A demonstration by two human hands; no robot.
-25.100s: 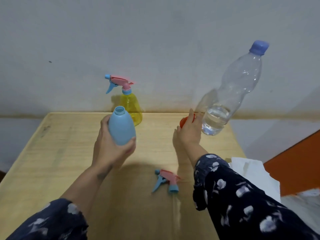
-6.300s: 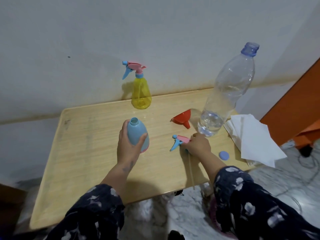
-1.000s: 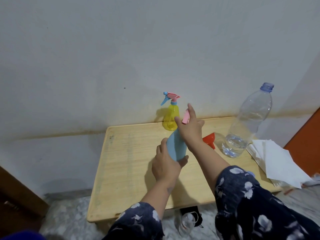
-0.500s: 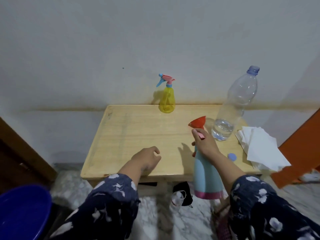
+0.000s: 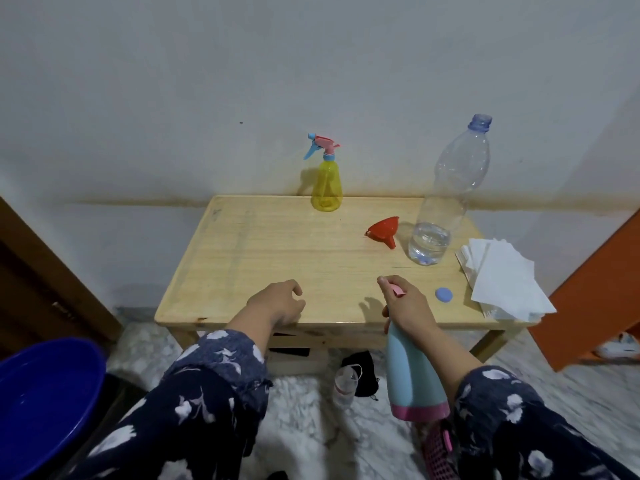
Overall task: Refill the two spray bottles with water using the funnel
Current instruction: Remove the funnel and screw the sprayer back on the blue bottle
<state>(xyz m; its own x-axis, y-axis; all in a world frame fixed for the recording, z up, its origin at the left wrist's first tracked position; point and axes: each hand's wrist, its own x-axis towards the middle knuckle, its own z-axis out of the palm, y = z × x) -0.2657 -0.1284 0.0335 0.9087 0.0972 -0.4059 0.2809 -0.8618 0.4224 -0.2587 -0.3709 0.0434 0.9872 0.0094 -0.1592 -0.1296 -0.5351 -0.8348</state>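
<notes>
Your right hand [image 5: 407, 306] grips the blue sprayer [image 5: 414, 372] by its head — hanging off the table [image 5: 263, 251] edge, it may drop. Left hand [image 5: 277, 301] rests loosely curled, empty; funnel [image 5: 382, 230] lies beyond your right hand.

Table [image 5: 277, 258]: pale wood, visible grain, light sheen on top. Yellow spray bottle [image 5: 326, 188]: translucent glossy plastic. Blue spray bottle [image 5: 412, 372]: opaque plastic, satin finish. Funnel [image 5: 382, 230]: smooth red plastic. Water bottle [image 5: 446, 199]: clear, thin, ribbed plastic. Napkins [image 5: 502, 282]: matt white paper. Basin [image 5: 41, 403]: glossy blue plastic. Sleeves [image 5: 207, 393]: soft printed cloth. Floor [image 5: 304, 427]: probably polished marble; view blurred.
</notes>
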